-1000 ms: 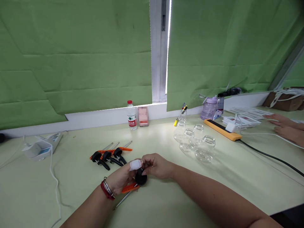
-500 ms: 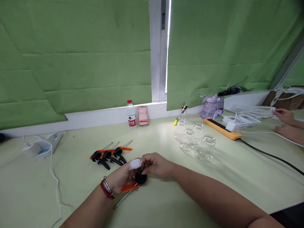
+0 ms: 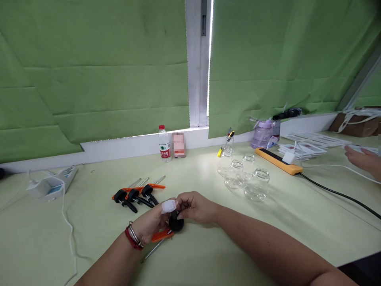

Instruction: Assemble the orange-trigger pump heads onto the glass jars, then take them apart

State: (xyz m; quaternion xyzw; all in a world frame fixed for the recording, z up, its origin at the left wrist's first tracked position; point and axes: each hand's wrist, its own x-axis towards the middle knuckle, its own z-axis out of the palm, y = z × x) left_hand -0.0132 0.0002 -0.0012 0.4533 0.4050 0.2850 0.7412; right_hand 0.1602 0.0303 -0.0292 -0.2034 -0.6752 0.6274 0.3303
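4 clr jars [image 3: 255,192] | rear jar [image 3: 229,145] w/ tools [image 3: 231,135] | L fingers [image 3: 169,206] + R fingers [image 3: 185,214] pinching blk/orng pc [image 3: 176,225]

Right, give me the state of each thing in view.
Black-and-orange piece: held in left hand and right hand
Three similar pieces: lying down
Red-capped bottle: upright, closed
Purple bottle: upright, lid on
Front glass jar: upright, open
Orange power strip: white plug inserted

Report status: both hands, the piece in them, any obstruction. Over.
Left hand gripping black-and-orange piece; right hand pinching its black part. Three similar pieces just beyond, glass jars off right. Nothing visible blocking either hand.
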